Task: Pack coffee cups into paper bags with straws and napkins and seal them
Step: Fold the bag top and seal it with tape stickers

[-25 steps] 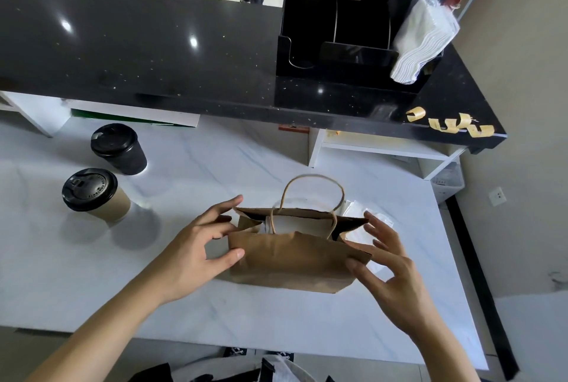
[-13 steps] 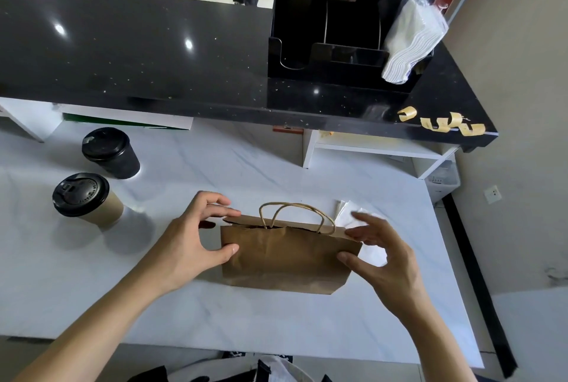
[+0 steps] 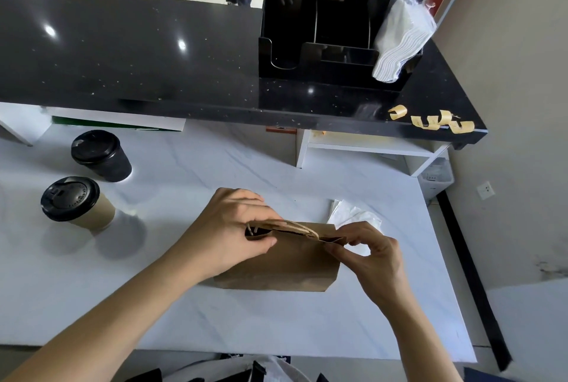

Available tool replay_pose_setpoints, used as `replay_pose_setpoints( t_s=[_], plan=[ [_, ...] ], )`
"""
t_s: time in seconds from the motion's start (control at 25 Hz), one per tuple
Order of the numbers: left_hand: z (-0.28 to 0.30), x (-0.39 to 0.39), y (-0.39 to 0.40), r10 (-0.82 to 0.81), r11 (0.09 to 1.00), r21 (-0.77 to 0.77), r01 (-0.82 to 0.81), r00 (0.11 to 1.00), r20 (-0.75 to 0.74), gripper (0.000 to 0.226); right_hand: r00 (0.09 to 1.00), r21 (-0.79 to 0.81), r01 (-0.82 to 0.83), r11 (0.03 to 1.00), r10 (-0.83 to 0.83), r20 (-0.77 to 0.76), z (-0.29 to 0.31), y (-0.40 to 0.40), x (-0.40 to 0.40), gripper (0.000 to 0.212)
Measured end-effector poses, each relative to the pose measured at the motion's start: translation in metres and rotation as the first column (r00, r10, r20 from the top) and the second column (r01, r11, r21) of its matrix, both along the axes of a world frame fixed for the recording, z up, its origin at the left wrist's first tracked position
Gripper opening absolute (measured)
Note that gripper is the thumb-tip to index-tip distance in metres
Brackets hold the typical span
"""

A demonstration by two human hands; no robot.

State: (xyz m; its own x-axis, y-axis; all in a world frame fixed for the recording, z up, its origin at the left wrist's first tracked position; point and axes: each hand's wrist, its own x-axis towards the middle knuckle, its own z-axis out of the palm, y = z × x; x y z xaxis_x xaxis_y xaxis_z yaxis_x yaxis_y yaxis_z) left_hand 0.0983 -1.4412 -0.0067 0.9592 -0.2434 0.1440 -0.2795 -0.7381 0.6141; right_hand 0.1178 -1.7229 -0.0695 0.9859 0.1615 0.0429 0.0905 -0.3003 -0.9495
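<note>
Head view, looking down on a white marbled worktop [image 3: 190, 305] where a brown paper bag [image 3: 285, 262] stands near the front, its top edges drawn nearly together so only a narrow dark slit shows at the mouth. The left hand [image 3: 233, 228] is curled over the bag's left top corner, thumb on the near face and fingers wrapped over the far side, pinching the rim closed. The right hand [image 3: 373, 258] holds the bag's right top corner, thumb and forefinger pinched on the folded paper there, the other fingers loosely bent behind. The bag's twisted paper handles [image 3: 295, 227] lie flattened along the top edge between the two hands. Just behind the bag's right end, partly hidden by the right hand, lie white napkins [image 3: 353, 215] flat on the worktop. Well to the left of the bag stand two lidded coffee cups: a tan cup [image 3: 76, 203] with a black lid nearer the front, and a black cup [image 3: 100, 156] just behind it, the two close but apart. Beyond the bag, a raised black counter [image 3: 138, 59] runs across the view. On it, behind and to the right of the bag, sits a black organiser [image 3: 332, 34] with a stack of white napkins in plastic wrap [image 3: 399, 40] leaning in its right compartment. Curled strips of tan tape [image 3: 433, 122] are stuck along the counter's near edge, right of the bag.
</note>
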Motion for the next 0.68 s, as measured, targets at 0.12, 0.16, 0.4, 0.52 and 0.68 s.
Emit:
replay_pose_setpoints(
  t_s=[0.12,0.16,0.4,0.52,0.68],
  plan=[
    [0.007,0.007,-0.016,-0.043,0.999,-0.004,0.043,0.999,-0.02,0.015,0.999,0.032,-0.015,0.999,0.013,0.034,0.002,0.008,-0.003,0.021],
    [0.008,0.009,-0.021,-0.053,0.998,-0.016,0.053,0.998,-0.04,0.014,0.999,0.041,-0.014,0.999,0.012,0.044,0.001,0.01,-0.004,0.024],
    [0.002,0.008,-0.027,0.031,0.987,-0.154,-0.052,0.99,-0.137,0.015,0.998,0.06,-0.057,0.997,0.056,0.024,0.004,0.006,-0.003,0.024],
    [0.002,0.008,-0.029,0.052,0.982,-0.17,-0.081,0.985,-0.166,0.015,0.996,0.125,-0.087,0.988,0.089,-0.009,0.005,0.002,0.001,0.014],
    [0.002,0.01,-0.036,0.06,0.985,-0.15,-0.086,0.984,-0.169,0.011,0.998,0.157,-0.066,0.985,0.067,-0.005,0.004,0.003,0.007,0.009]
  ],
)
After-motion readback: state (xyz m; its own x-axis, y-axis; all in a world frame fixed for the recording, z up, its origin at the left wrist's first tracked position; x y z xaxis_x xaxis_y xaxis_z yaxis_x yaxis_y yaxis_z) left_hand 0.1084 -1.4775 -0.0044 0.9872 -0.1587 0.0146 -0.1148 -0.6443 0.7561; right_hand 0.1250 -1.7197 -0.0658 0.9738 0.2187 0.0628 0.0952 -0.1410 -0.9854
